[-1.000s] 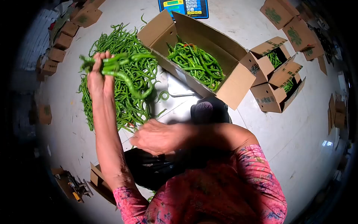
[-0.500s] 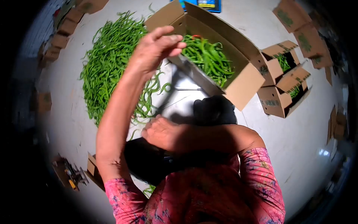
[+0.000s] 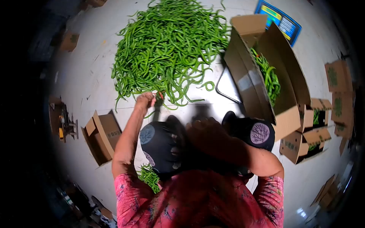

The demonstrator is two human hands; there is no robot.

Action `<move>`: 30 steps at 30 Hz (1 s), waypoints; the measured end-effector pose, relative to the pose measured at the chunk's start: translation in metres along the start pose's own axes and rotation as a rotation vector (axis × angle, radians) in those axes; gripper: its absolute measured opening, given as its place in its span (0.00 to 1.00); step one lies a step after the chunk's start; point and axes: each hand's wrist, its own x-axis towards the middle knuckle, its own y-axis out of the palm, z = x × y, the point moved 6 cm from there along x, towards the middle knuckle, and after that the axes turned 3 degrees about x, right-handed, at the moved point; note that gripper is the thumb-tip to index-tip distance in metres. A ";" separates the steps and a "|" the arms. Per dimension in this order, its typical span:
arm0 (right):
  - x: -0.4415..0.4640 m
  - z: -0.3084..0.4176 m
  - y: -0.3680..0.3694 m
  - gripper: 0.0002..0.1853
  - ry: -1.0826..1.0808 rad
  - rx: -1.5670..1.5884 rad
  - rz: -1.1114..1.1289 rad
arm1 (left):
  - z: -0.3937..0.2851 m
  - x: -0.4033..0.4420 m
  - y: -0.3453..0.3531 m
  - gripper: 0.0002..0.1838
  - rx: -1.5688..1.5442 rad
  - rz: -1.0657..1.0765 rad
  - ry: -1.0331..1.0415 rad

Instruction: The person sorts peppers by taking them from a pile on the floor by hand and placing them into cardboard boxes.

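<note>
A big heap of long green chili peppers [image 3: 163, 49] lies spread on the pale floor in front of me. At its near edge my left hand [image 3: 146, 100] is closed, with a small red chili pepper [image 3: 160, 95] at its fingertips. My right hand [image 3: 203, 127] rests between my knees in deep shadow, and its fingers are hard to make out. Right of the heap, a tilted open cardboard box [image 3: 245, 72] holds more green peppers [image 3: 269, 78] with a bit of red among them.
A blue panel with yellow markings [image 3: 279, 21] lies behind the box. Two smaller cartons with peppers [image 3: 292, 146] sit at the right. On the left stands an open carton [image 3: 102, 133]. Some green peppers [image 3: 149, 178] lie beside my left leg.
My view has turned left. My left hand has moved from the box's edge down to the near edge of the heap. My right hand now lies in shadow.
</note>
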 end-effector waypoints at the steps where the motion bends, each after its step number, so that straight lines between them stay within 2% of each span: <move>1: 0.002 0.001 0.001 0.06 -0.005 -0.044 0.006 | 0.023 0.002 -0.009 0.09 -0.015 -0.005 -0.078; 3: 0.006 0.003 0.000 0.10 -0.039 -0.125 0.033 | 0.053 -0.001 -0.025 0.07 -0.005 -0.155 -0.151; 5: 0.011 0.009 -0.008 0.18 -0.091 -0.200 0.079 | 0.060 0.002 -0.028 0.09 -0.026 -0.122 -0.159; 8: 0.018 0.003 0.005 0.22 -0.028 -0.221 0.279 | 0.055 0.014 -0.034 0.08 -0.016 -0.136 -0.141; 10: 0.022 0.007 -0.001 0.24 -0.061 -0.301 0.300 | 0.047 0.023 -0.035 0.07 -0.025 -0.154 -0.125; 15: 0.024 0.013 -0.011 0.26 -0.153 -0.468 0.259 | 0.014 0.069 -0.050 0.07 -0.025 -0.230 0.125; 16: 0.025 0.006 -0.001 0.24 -0.077 -0.313 0.356 | 0.009 0.086 -0.061 0.08 0.011 -0.261 0.198; 17: 0.025 0.003 0.002 0.24 -0.075 -0.275 0.330 | 0.005 0.103 -0.070 0.09 0.048 -0.293 0.269; 19: 0.026 -0.004 0.002 0.24 -0.071 -0.207 0.302 | -0.029 0.114 -0.082 0.12 0.354 -0.522 0.334; 21: 0.033 -0.008 -0.001 0.24 -0.059 -0.156 0.300 | -0.049 0.143 -0.096 0.15 0.427 -0.576 0.393; 25: 0.049 -0.015 0.006 0.24 0.034 -0.059 0.363 | -0.142 0.139 -0.086 0.23 0.542 -0.607 0.451; 27: 0.057 -0.019 0.008 0.24 0.106 -0.017 0.470 | -0.159 0.156 -0.089 0.28 0.619 -0.654 0.505; 29: 0.062 -0.023 0.011 0.24 0.092 -0.045 0.495 | -0.169 0.180 -0.094 0.33 0.701 -0.721 0.606; 30: 0.064 -0.025 0.013 0.24 0.085 -0.059 0.506 | -0.171 0.195 -0.098 0.40 0.713 -0.671 0.538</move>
